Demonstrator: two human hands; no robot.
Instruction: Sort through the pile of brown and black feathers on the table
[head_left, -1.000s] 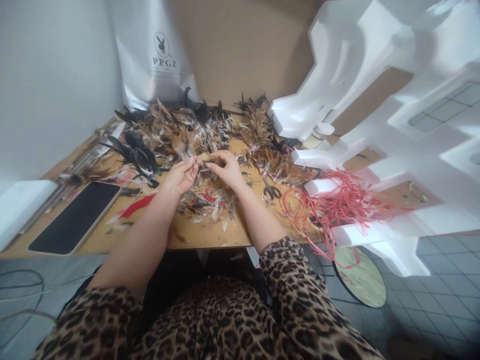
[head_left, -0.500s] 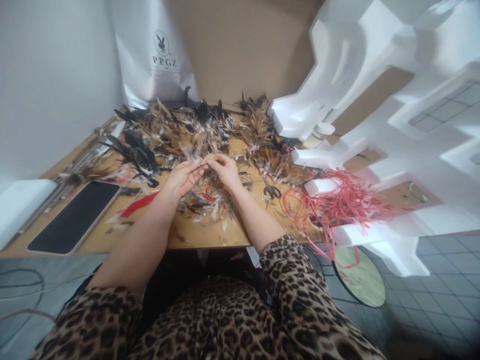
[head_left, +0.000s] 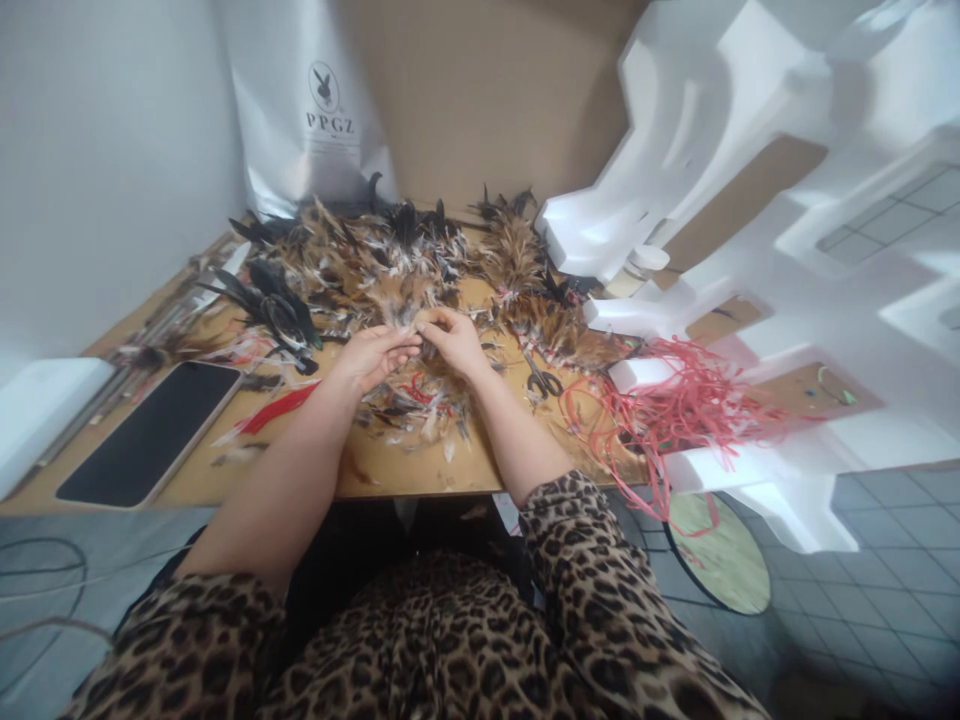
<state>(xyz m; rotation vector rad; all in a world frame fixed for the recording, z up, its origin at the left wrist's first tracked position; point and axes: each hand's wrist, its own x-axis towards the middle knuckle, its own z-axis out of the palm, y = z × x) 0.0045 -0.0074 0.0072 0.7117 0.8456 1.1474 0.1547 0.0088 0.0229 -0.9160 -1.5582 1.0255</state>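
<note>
My left hand [head_left: 379, 357] and my right hand [head_left: 451, 338] meet over the middle of the table, fingertips nearly touching. Both are closed in a pinch at the base of a small bunch of brown feathers [head_left: 401, 303] with pale, downy lower ends. Exactly where the bunch ends and the pile behind it begins is hard to make out. Beyond my hands spreads a large pile of brown and black feathers [head_left: 337, 250]. Loose small feathers [head_left: 431, 425] and bits of red strip lie below my wrists. Black-handled scissors [head_left: 541, 380] rest to the right of my right hand.
A phone [head_left: 150, 435] and red ribbon strips [head_left: 276, 408] lie on the left. Black feathers [head_left: 274, 310] sit behind them. Tangled red strings [head_left: 697, 400] hang over white foam pieces [head_left: 750, 300] on the right. A round stool [head_left: 720, 555] stands below the table edge.
My left fingers have curled in closer around the feather base, and my right hand has shifted slightly right. The things on the table look unchanged.
</note>
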